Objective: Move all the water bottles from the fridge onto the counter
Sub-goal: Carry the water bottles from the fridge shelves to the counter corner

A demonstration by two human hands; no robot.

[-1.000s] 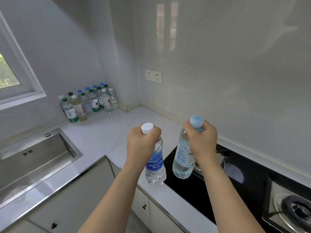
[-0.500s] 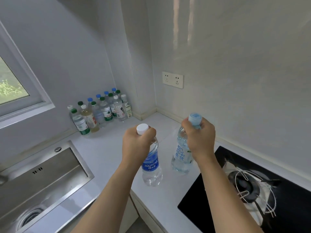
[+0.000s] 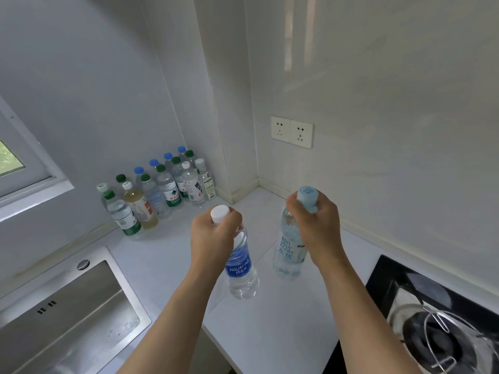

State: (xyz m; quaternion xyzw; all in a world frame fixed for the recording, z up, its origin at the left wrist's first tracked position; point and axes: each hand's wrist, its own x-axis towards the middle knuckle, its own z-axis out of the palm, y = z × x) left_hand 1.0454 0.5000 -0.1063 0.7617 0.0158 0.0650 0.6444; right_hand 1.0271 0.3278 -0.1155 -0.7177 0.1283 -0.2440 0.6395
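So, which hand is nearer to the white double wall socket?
Right. The right hand is below the white double wall socket; the left hand is further left.

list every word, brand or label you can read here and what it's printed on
"AQUAFINA": blue label of the white-capped bottle held by the left hand; the smaller line beneath it is too blurred to read.
"bon", "pour" and a third word, unclear: light-blue-capped bottle held by the right hand; the two large characters beneath are too blurred to read.
Labels of the bottles in the corner: too small and blurred to read.
Wall sockets: no text visible.
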